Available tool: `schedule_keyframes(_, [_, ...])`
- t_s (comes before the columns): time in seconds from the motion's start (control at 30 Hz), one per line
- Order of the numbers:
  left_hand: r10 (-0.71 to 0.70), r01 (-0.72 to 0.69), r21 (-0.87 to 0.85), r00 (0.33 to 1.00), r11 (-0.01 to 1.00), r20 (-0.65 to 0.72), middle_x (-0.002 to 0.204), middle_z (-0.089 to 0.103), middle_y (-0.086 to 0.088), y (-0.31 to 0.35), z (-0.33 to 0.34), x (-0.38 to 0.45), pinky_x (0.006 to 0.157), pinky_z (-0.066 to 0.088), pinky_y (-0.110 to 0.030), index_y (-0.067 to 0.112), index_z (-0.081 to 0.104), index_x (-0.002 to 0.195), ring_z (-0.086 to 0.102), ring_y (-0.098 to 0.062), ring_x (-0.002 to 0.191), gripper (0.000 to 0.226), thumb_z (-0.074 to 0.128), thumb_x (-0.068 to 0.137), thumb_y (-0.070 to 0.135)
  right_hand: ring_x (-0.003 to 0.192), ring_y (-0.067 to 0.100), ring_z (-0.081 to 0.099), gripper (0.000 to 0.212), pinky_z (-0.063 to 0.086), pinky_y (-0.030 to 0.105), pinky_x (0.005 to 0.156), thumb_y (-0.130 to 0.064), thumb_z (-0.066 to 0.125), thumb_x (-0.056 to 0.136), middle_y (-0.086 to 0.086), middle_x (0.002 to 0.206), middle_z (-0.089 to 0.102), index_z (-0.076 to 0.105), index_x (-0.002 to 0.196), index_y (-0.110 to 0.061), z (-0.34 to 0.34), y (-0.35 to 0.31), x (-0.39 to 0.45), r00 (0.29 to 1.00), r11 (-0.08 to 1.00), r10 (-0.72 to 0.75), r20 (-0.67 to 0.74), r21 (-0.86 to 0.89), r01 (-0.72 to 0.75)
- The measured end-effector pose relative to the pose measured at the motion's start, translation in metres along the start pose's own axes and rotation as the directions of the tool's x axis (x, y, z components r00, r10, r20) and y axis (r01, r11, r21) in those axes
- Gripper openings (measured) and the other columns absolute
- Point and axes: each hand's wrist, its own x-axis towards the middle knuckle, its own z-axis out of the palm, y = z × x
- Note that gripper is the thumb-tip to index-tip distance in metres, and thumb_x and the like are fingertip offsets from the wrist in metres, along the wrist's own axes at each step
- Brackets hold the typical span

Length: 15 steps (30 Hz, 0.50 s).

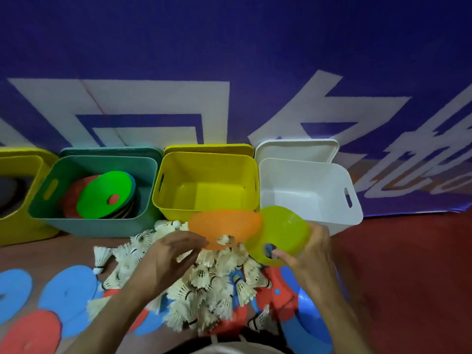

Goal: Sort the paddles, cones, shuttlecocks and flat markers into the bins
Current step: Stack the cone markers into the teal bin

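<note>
Just right of the frame's middle, the right hand (306, 251) holds a lime-green shallow plastic disc cone (283, 233) tilted on edge, its grip pinching the rim with the thumb near the cone's centre hole and the fingers curled round the far edge. The left hand (168, 254) reaches toward a blurred orange plastic disc cone (224, 226) just beside the green one; its fingers are loosely curled, and the blur hides whether they pinch the orange rim or merely touch it. Both cones hang above a heap of white feathered shuttlecocks (204, 279) on the floor, in front of an empty yellow plastic bin (204, 159) and an empty white plastic bin (306, 169). Further left, a teal plastic bin (97, 159) already holds flat round markers, and blue and red flat foam markers (69, 292) lie at the lower left. The step in hand appears to be binning the cones. It would go best by nesting orange into green so both travel as one stack, lifting clear of the shuttlecocks, then lowering them flat into one empty bin, not the marker bin.
</note>
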Motion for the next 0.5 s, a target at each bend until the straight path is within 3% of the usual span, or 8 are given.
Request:
schedule_keyframes(0.1, [-0.062, 0.068, 0.038, 0.988, 0.997, -0.141, 0.111, 0.069, 0.017, 0.001, -0.046, -0.028, 0.084, 0.053, -0.022, 0.023, 0.075, 0.109, 0.064, 0.001, 0.101, 0.024, 0.060, 0.092, 0.031, 0.076, 0.020, 0.044, 0.029, 0.042, 0.038, 0.068, -0.030, 0.070, 0.090, -0.006, 0.083, 0.041, 0.044, 0.087, -0.020, 0.008, -0.049, 0.007, 0.931, 0.931, -0.364, 0.004, 0.031, 0.364])
schedule_keyframes(0.2, [-0.117, 0.140, 0.065, 0.955, 0.988, -0.271, 0.112, 0.069, 0.013, -0.005, -0.085, -0.057, 0.086, 0.049, -0.016, 0.021, 0.076, 0.109, 0.065, -0.002, 0.103, 0.023, 0.062, 0.091, 0.027, 0.076, 0.024, 0.038, 0.025, 0.037, 0.042, 0.067, 0.002, 0.060, 0.087, -0.001, 0.081, 0.038, 0.043, 0.078, -0.012, 0.016, -0.092, 0.013, 0.798, 0.799, -0.602, 0.043, 0.021, 0.601])
schedule_keyframes(0.37, [-0.181, 0.263, 0.169, 0.903, 0.950, -0.390, 0.112, 0.070, 0.009, -0.038, -0.140, -0.094, 0.089, 0.050, -0.020, 0.017, 0.076, 0.107, 0.066, -0.008, 0.101, 0.025, 0.060, 0.091, 0.028, 0.079, 0.023, 0.042, 0.036, 0.040, 0.039, 0.067, 0.011, 0.063, 0.064, -0.001, 0.082, 0.043, 0.040, 0.072, -0.016, 0.051, -0.153, 0.024, 0.729, 0.733, -0.672, 0.131, -0.024, 0.680])
schedule_keyframes(0.5, [-0.249, 0.350, 0.217, 0.887, 0.911, -0.388, 0.111, 0.071, 0.005, -0.076, -0.177, -0.109, 0.086, 0.053, -0.028, 0.017, 0.077, 0.106, 0.068, -0.015, 0.098, 0.024, 0.064, 0.086, 0.018, 0.080, 0.022, 0.043, 0.036, 0.040, 0.039, 0.066, 0.010, 0.063, 0.063, -0.003, 0.084, 0.043, 0.040, 0.071, -0.015, 0.081, -0.193, 0.016, 0.727, 0.734, -0.665, 0.170, -0.030, 0.679])
